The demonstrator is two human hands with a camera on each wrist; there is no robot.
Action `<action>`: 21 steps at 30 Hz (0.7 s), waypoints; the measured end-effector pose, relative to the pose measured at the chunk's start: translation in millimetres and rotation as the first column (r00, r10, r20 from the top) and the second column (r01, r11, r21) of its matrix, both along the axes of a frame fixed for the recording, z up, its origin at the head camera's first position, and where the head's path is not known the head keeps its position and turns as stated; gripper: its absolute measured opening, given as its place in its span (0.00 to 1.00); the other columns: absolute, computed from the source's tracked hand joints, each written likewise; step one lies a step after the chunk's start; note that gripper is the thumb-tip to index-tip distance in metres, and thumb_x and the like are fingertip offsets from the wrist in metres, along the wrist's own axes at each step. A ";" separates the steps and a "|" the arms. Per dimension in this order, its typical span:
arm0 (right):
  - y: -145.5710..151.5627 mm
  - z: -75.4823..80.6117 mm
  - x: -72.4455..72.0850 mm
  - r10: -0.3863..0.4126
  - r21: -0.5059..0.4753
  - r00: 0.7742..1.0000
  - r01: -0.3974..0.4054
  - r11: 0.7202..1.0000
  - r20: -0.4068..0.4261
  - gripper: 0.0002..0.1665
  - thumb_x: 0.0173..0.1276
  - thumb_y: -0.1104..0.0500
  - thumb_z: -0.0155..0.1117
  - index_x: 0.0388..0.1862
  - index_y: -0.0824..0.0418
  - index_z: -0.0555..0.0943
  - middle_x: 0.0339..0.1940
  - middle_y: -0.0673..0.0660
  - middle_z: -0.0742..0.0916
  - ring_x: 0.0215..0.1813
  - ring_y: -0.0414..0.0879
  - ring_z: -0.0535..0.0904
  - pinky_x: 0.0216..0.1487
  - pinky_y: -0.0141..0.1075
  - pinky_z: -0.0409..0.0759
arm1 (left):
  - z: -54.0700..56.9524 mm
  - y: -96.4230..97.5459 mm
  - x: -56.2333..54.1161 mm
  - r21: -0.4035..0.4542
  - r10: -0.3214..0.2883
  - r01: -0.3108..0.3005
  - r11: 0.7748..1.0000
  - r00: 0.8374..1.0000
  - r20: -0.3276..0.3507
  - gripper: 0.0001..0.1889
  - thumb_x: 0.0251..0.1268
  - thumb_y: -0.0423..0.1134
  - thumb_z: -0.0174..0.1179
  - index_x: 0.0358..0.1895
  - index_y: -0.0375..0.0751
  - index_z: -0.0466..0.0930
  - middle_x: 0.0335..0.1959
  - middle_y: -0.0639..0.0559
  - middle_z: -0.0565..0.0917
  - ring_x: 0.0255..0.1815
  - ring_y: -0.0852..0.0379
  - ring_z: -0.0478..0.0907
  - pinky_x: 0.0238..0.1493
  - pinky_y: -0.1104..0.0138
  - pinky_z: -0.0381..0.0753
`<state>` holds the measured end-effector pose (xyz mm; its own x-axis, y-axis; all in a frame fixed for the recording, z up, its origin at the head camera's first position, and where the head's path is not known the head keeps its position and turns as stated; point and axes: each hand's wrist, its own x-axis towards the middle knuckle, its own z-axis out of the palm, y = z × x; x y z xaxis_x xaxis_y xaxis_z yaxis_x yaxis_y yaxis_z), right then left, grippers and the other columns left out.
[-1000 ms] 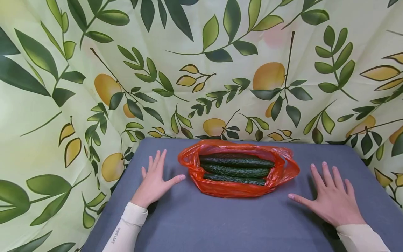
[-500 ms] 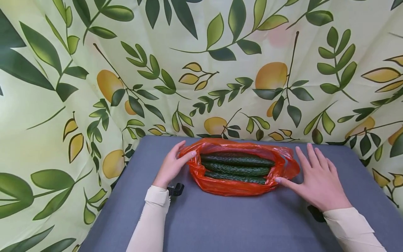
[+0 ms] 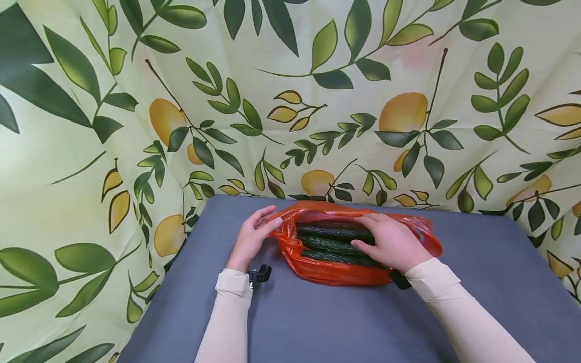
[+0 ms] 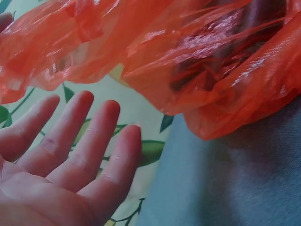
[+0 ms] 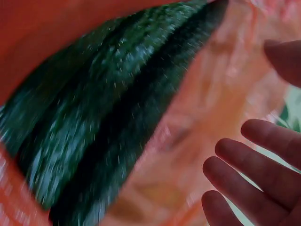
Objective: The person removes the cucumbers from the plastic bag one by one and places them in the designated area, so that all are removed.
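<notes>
An orange-red plastic bag [image 3: 336, 275] lies on the grey table with its mouth spread. Inside it, several dark green cucumbers [image 3: 333, 245] lie side by side. My left hand [image 3: 249, 239] is at the bag's left handle; in the left wrist view its fingers [image 4: 87, 141] are parted and lightly bent below the plastic, the thumb mostly cropped. Over the bag's right part reaches my right hand [image 3: 392, 242], covering the cucumbers' right ends in the head view. The right wrist view shows its fingers [image 5: 254, 183] loosely bent beside the bag wall, apart from the cucumbers [image 5: 94, 108].
The grey table [image 3: 317, 322] extends in front of the bag and to both sides. A cloth backdrop [image 3: 281, 146] printed with leaves and fruit hangs behind and at the left. Small black devices [image 3: 259, 274] are strapped at the wrists.
Both hands have come in from the sides. The left reached the bag's left handle and stays there; the right has moved left, from beside the bag to above the cucumbers. The bag has barely moved.
</notes>
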<state>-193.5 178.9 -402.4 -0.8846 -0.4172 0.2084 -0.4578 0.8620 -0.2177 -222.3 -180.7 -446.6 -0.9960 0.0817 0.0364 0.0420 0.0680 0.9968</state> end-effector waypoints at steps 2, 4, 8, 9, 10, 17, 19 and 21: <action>-7.8 -4.9 -10.4 0.018 0.015 0.999 -0.019 1.000 0.033 0.36 0.70 0.44 0.78 0.70 0.61 0.83 0.65 0.63 0.88 0.65 0.61 0.86 0.65 0.61 0.84 | -3.5 0.8 -1.0 0.009 -0.011 0.011 1.000 1.000 -0.002 0.27 0.72 0.48 0.72 0.71 0.52 0.81 0.67 0.46 0.86 0.61 0.53 0.86 0.58 0.70 0.86; -14.3 -8.9 -19.7 0.027 0.028 0.998 -0.029 0.999 0.058 0.35 0.69 0.46 0.78 0.69 0.61 0.84 0.63 0.63 0.89 0.64 0.61 0.86 0.65 0.60 0.85 | -6.9 1.7 -2.1 0.008 -0.016 0.016 1.000 1.000 -0.001 0.26 0.72 0.49 0.72 0.71 0.52 0.82 0.66 0.47 0.87 0.62 0.53 0.86 0.60 0.68 0.85; -21.6 -14.8 -32.4 0.026 0.059 0.995 -0.032 0.998 0.095 0.33 0.69 0.48 0.78 0.68 0.60 0.84 0.59 0.62 0.90 0.62 0.61 0.87 0.65 0.61 0.84 | -14.2 5.2 -4.2 -0.007 -0.019 0.019 1.000 1.000 0.001 0.26 0.71 0.51 0.73 0.69 0.53 0.83 0.65 0.49 0.88 0.61 0.53 0.85 0.65 0.62 0.85; -22.1 -15.6 -34.0 0.020 0.070 0.994 -0.028 0.997 0.105 0.33 0.69 0.48 0.78 0.68 0.60 0.84 0.59 0.62 0.91 0.61 0.61 0.87 0.65 0.61 0.84 | -16.1 6.5 -4.7 -0.011 -0.023 0.023 1.000 1.000 0.001 0.26 0.71 0.51 0.72 0.69 0.53 0.84 0.64 0.49 0.88 0.61 0.53 0.85 0.67 0.60 0.84; -22.3 -16.4 -35.4 0.014 0.082 0.993 -0.024 0.996 0.116 0.32 0.68 0.49 0.78 0.68 0.59 0.85 0.59 0.62 0.91 0.61 0.61 0.87 0.64 0.62 0.85 | -17.3 7.7 -4.8 -0.016 -0.027 0.027 1.000 1.000 0.002 0.26 0.71 0.51 0.72 0.69 0.53 0.83 0.65 0.50 0.88 0.62 0.53 0.84 0.68 0.58 0.84; -21.7 -18.8 -40.7 -0.030 0.131 0.984 0.007 0.991 0.176 0.29 0.68 0.50 0.79 0.65 0.59 0.86 0.59 0.62 0.91 0.61 0.61 0.87 0.64 0.62 0.84 | -23.7 8.7 -6.3 0.023 -0.060 0.060 0.998 0.998 -0.014 0.24 0.72 0.51 0.72 0.69 0.57 0.84 0.65 0.53 0.88 0.64 0.53 0.83 0.69 0.59 0.83; -21.8 -19.4 -41.9 -0.028 0.128 0.983 0.005 0.992 0.181 0.29 0.68 0.50 0.79 0.64 0.59 0.87 0.58 0.62 0.91 0.60 0.61 0.87 0.64 0.62 0.84 | -25.0 7.2 -6.7 0.035 -0.054 0.055 0.998 0.998 -0.015 0.23 0.72 0.51 0.71 0.68 0.58 0.84 0.64 0.54 0.88 0.63 0.53 0.84 0.67 0.61 0.83; -22.0 -20.1 -42.8 -0.029 0.122 0.982 0.006 0.992 0.189 0.29 0.67 0.51 0.79 0.64 0.59 0.87 0.58 0.62 0.91 0.60 0.61 0.87 0.64 0.62 0.84 | -26.0 5.6 -6.8 0.039 -0.048 0.048 0.998 0.999 -0.014 0.22 0.73 0.51 0.71 0.67 0.58 0.85 0.63 0.54 0.88 0.63 0.53 0.84 0.66 0.63 0.83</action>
